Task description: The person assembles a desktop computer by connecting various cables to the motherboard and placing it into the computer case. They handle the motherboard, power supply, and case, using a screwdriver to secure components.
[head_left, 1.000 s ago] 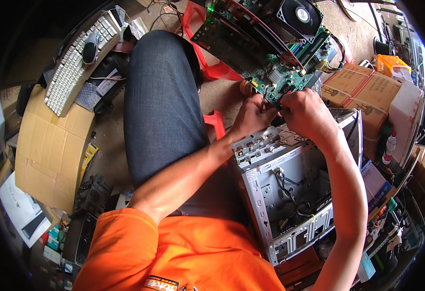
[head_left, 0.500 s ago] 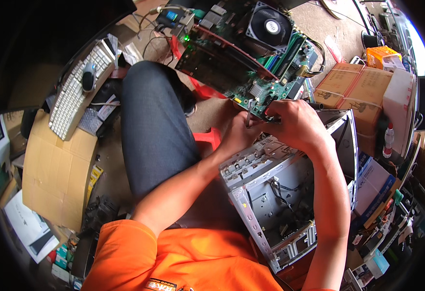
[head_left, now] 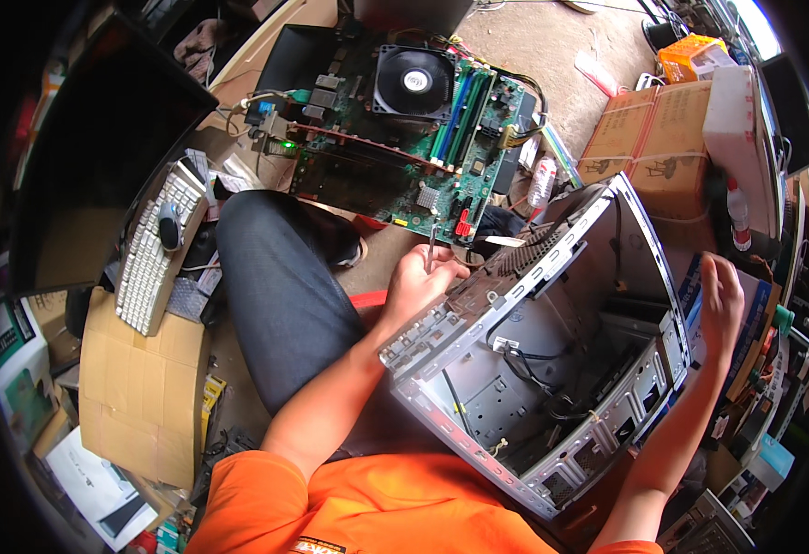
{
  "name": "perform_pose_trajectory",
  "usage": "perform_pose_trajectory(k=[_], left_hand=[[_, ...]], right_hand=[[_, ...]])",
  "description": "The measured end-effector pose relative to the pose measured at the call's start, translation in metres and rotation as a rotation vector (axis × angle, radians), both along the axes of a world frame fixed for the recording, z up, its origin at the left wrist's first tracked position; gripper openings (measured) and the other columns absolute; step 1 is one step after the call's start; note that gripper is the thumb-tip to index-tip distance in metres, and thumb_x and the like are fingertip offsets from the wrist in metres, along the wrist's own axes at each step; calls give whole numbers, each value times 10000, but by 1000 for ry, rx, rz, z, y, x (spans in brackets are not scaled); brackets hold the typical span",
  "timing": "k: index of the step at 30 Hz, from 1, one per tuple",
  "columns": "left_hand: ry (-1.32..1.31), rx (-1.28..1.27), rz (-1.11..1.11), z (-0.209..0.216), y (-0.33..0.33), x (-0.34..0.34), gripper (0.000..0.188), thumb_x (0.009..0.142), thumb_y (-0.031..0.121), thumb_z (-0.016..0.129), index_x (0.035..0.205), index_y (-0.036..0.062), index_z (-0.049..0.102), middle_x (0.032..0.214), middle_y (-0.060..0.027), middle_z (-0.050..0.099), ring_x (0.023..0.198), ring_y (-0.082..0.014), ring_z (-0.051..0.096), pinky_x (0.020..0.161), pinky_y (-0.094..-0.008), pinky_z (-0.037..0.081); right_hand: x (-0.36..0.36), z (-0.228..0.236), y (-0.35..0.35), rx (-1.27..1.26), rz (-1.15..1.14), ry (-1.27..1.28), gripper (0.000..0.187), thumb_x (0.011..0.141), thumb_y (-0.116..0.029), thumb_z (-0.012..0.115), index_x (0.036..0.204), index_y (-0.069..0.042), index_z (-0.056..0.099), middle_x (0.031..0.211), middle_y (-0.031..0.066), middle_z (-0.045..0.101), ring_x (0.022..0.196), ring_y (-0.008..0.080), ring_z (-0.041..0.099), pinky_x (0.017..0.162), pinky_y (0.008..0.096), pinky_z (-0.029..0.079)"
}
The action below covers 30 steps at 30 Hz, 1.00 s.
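Note:
My left hand (head_left: 417,281) is closed on a thin metal rod-like tool (head_left: 434,245), whose tip reaches the near edge of a green motherboard (head_left: 478,189). The board carries a black cooling fan (head_left: 414,81), memory sticks (head_left: 455,115) and a red connector (head_left: 463,220). My right hand (head_left: 723,300) is off to the right, past the edge of an open grey computer case (head_left: 487,406), with its fingers loosely bent and nothing visible in them. The case is tilted before me, with black cables (head_left: 529,369) inside. Under the left fingers, the tool's lower end is hidden.
A keyboard (head_left: 150,263) with a mouse (head_left: 170,227) on it lies left, beside a cardboard piece (head_left: 141,397) and a dark monitor (head_left: 100,157). Tied cardboard boxes (head_left: 640,138), a bottle (head_left: 737,214) and a blue-white box (head_left: 746,319) stand right. My bent knee (head_left: 257,286) is beside the board.
My right hand has left the motherboard's near edge and moved right, beyond the case. My left hand stays by the board, its tool now plainly visible. The view has shifted.

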<state>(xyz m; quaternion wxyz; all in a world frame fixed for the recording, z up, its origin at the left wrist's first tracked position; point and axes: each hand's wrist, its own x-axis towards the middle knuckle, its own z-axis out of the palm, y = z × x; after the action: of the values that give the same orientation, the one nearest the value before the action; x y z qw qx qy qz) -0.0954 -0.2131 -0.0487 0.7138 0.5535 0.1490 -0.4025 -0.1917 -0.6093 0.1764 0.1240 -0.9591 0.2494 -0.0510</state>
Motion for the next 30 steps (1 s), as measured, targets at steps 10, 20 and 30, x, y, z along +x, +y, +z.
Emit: perform_pose_trajectory(k=[10,20,30], left_hand=[[126,-171,11,-6,35,0,160,1035,174,677,1085,22,675,781,-57,687,547,-71,537,484,-213,357],[-161,-150,-267,83,104,13,844,976,589,727,1422,-92,504,1166,-116,724,709,-2,535,641,-135,411],[-574,441,-609,167,53,5,573,782,139,780,1301,-61,641,1092,-85,712,929,-148,634,884,-287,514]], right_hand=[[-248,-69,-70,1204,-548,-365,643,1084,-560,558,1369,12,627,1258,87,719,1155,175,674,1007,337,529],[-223,-131,-41,1476,-506,-753,952,959,-843,448,1373,0,610,1278,117,704,1168,230,664,1073,389,507],[-214,-188,-22,1942,-290,-1223,811,1072,-699,394,1330,29,639,1268,177,695,1214,286,649,1133,419,480]])
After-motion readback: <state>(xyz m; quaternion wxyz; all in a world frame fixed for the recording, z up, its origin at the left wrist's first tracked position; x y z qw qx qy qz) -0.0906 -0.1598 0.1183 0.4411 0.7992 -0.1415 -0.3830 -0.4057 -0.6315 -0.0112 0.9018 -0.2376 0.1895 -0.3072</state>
